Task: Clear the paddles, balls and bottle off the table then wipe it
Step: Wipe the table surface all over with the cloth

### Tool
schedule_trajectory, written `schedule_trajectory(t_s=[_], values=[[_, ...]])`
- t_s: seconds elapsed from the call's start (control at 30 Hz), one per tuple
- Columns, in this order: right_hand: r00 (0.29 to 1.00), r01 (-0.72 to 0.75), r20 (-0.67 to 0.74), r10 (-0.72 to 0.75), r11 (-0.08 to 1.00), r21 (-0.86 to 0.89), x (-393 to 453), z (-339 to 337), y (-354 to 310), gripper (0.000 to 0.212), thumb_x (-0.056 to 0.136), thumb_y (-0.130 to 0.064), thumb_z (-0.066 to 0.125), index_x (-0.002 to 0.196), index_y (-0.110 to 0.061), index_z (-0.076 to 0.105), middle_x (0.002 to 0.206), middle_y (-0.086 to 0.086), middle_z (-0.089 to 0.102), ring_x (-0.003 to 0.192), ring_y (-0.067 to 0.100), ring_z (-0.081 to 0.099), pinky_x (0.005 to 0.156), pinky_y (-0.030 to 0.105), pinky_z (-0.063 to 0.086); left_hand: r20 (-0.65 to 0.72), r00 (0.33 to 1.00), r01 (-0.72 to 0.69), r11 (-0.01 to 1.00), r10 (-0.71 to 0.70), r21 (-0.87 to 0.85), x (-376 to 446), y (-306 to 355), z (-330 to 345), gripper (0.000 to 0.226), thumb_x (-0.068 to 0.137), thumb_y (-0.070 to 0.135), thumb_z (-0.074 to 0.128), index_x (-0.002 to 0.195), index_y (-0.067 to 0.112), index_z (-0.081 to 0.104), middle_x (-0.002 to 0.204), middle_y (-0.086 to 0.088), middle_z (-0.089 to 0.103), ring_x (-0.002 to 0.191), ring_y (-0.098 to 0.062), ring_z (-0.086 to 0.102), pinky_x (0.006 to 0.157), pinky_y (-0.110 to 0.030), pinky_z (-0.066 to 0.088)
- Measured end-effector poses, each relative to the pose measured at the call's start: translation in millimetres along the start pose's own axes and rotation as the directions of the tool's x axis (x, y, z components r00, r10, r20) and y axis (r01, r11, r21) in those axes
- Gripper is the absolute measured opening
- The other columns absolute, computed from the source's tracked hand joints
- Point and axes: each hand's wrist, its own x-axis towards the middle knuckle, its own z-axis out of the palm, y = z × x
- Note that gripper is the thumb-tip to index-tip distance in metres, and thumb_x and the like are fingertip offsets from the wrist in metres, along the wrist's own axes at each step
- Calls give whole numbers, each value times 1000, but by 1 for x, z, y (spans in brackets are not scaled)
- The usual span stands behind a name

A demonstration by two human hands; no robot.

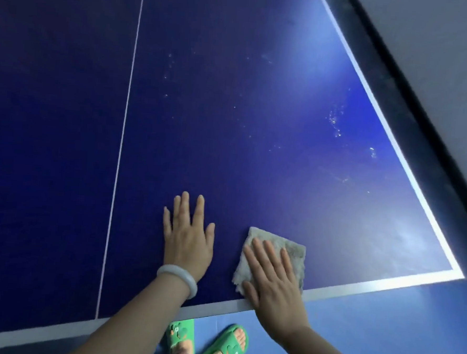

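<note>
A dark blue table-tennis table (230, 122) with white lines fills the head view. My right hand (272, 283) presses flat, fingers straight, on a grey-white cloth (288, 248) near the table's near edge, right of centre. My left hand (187, 237) rests flat on the bare surface just left of the cloth, fingers spread, a pale bangle on the wrist. Faint whitish smears and droplets (335, 123) mark the right half of the table. No paddles, balls or bottle are in view.
The table's near-right corner (459, 272) lies right of the cloth. A white centre line (122, 142) runs away from me on the left. Below the edge are a blue floor (382, 322) and my feet in green sandals (224, 346). A grey wall (453, 53) stands at right.
</note>
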Motion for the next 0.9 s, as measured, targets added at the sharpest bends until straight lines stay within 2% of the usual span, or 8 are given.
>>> schedule_trajectory(t_s=[0.17,0.3,0.43,0.5,0.57,0.77,0.8,0.9], values=[[945,-324,-58,322,946,-29,7,-21,67,62,98,-45,23,156,-24,18,163,-5,12,151,17,7,122,43,6,53,992,110,987,-117,118,0,36,23,75,98,57,17,156,12,-3,160,-25,-9,148,-40,-12,118,-59,-3],[677,-725,-65,733,679,117,45,-15,29,61,103,-43,22,155,-25,-3,164,-2,-8,151,18,-8,121,44,-7,20,995,92,985,-95,144,-1,36,27,74,96,53,13,155,7,11,159,-29,7,148,-44,0,117,-61,3],[926,-367,-79,369,930,28,23,-10,-5,63,100,-43,29,157,-24,13,164,-3,8,152,19,4,120,45,5,31,997,72,990,-76,123,0,34,30,76,94,51,22,153,4,22,157,-31,13,147,-45,5,117,-63,7],[972,-227,-57,226,974,5,0,-14,23,61,99,-43,33,156,-26,19,163,-6,14,151,16,8,119,45,10,28,997,75,992,-78,101,1,33,31,76,93,51,23,153,3,23,157,-32,13,148,-45,4,117,-63,7],[952,-303,-56,302,953,-6,-15,-20,53,60,99,-44,27,155,-25,20,163,-7,14,151,14,6,121,44,9,43,996,76,993,-80,95,0,33,28,76,94,50,23,153,3,22,157,-32,12,148,-44,3,117,-63,7],[514,-849,-34,857,514,121,36,-26,64,61,103,-42,22,156,-24,-1,165,1,-6,151,20,-7,121,46,-5,45,996,72,992,-77,103,-1,34,24,75,94,50,23,153,3,21,156,-32,13,147,-45,4,117,-62,8],[523,-844,-38,851,524,113,49,-24,52,62,103,-43,22,156,-23,-3,164,1,-9,151,21,-9,121,47,-6,40,997,69,992,-73,108,-1,34,25,75,94,50,24,153,3,22,156,-33,13,147,-46,5,117,-62,8],[862,-502,-57,503,864,37,68,-16,19,62,102,-47,18,156,-25,-4,162,-4,-12,150,19,-14,120,43,-14,26,997,73,988,-77,138,-1,35,25,76,94,50,22,153,3,22,156,-33,13,147,-46,7,117,-63,9]])
